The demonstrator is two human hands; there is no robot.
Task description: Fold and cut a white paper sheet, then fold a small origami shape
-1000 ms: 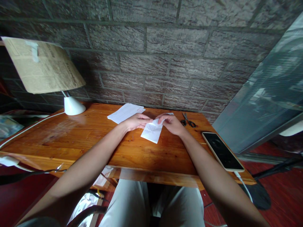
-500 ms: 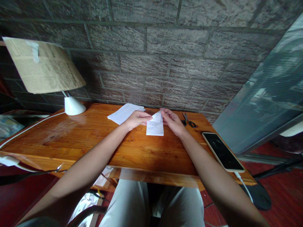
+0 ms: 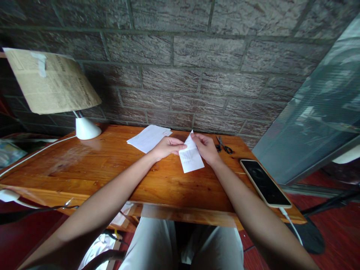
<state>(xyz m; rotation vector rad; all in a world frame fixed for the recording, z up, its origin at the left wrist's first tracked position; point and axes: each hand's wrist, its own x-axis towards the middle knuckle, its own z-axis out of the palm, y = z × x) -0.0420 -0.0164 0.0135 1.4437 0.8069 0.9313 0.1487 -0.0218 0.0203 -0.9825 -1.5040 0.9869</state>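
A folded white sheet of paper point(image 3: 191, 159) is held just above the wooden table point(image 3: 92, 168) near its far middle. My left hand point(image 3: 166, 147) pinches the paper's upper left edge with closed fingers. My right hand point(image 3: 206, 147) grips its upper right side, fingers curled behind the sheet. The paper's lower corner points toward me and to the right. A second stack of white paper point(image 3: 147, 137) lies flat just left of my left hand.
Small black scissors point(image 3: 224, 145) lie right of my right hand. A dark phone point(image 3: 264, 182) with a cable rests at the table's right edge. A white desk lamp point(image 3: 84, 126) with a paper shade point(image 3: 52, 81) stands at the back left. A brick wall backs the table.
The folded paper has been turned in my hands: it hung slanted left, then straight, and now slants right. Both hands stayed in about the same place.
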